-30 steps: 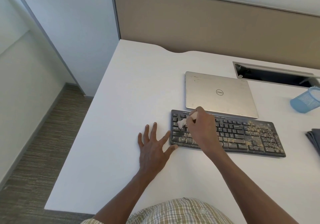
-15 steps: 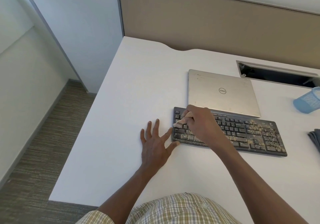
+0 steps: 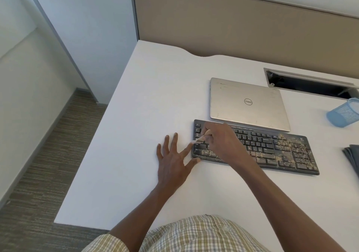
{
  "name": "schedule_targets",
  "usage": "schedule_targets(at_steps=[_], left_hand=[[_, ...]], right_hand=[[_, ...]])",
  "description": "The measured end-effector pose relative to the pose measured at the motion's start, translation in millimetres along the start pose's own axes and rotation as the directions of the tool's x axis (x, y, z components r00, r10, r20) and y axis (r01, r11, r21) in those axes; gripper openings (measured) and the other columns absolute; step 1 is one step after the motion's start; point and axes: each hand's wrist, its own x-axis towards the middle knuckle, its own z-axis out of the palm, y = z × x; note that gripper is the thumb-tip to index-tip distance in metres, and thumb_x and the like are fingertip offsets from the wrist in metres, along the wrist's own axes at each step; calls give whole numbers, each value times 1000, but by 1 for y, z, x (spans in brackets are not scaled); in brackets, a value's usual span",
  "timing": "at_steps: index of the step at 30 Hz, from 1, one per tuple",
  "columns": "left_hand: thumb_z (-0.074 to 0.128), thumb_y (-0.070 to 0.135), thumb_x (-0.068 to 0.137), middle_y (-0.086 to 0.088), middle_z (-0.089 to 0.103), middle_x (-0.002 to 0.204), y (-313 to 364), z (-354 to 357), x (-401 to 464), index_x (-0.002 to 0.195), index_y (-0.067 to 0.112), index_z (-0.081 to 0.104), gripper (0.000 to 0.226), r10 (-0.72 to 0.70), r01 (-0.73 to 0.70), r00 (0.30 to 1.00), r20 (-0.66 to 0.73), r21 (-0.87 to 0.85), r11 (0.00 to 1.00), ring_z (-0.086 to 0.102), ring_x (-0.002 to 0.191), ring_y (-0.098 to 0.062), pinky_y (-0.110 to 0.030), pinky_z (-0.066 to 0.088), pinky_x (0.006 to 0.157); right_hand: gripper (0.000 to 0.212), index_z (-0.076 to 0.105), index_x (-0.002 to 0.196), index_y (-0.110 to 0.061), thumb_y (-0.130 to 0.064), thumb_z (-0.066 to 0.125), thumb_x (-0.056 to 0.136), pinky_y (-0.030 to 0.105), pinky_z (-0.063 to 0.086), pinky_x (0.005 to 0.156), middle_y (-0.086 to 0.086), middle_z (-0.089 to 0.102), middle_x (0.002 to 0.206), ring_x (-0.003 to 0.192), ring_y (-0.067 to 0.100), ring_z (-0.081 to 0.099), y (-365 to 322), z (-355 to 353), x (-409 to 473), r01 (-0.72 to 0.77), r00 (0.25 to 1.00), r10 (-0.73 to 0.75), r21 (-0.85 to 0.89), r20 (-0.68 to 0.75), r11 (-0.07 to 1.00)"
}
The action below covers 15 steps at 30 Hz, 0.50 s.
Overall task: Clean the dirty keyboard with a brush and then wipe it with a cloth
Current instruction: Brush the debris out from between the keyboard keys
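I am in the brushing step. My right hand (image 3: 223,142) holds the brush (image 3: 201,138) with curled fingers, so this grip is closed around the handle, and the bristles touch the left end of the keyboard (image 3: 272,148). My left hand (image 3: 172,162) lies flat on the white surface (image 3: 145,115), fingers straight and spread; this grip is released and holds nothing, while its thumb and first finger touch the left edge of the keyboard, I think to keep it from sliding.

The keyboard is in front of me, just before the closed laptop (image 3: 246,104). Its left keys look rather clean, but tan dirt covers the bottom row and most of the right part. In my judgement much brushing is left. The next move calls for short strokes going to the right, row after row, with light pressure so that the crumbs leave the gaps between keys.

The cloth (image 3: 352,158) lies folded at the right border, well apart and not yet used. A blue mesh cup (image 3: 343,113) lies on its side; I cannot tell what is in it. The cable opening (image 3: 307,84) in the surface is dark inside.
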Motion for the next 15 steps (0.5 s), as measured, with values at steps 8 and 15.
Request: schedule_targets(at_steps=[8,15], left_hand=[[36,77,94,-10,23,167,0,1,0,142,45,54,61,2,-2,1000,-18,-10,1000,12,155,-36,-62,14,121],[37,77,94,-9,22,167,-2,4,0,142,45,54,61,-2,1,1000,-13,-14,1000,12,155,-36,-62,14,121]], right_hand=[[9,64,93,-13,-5,63,89,23,37,60,1,70,76,65,14,54,-1,-9,-3,-43,997,46,48,-61,998],[13,64,92,-12,-1,60,86,23,34,60,1,71,80,63,15,51,15,-13,-17,-153,987,152,-21,-50,988]])
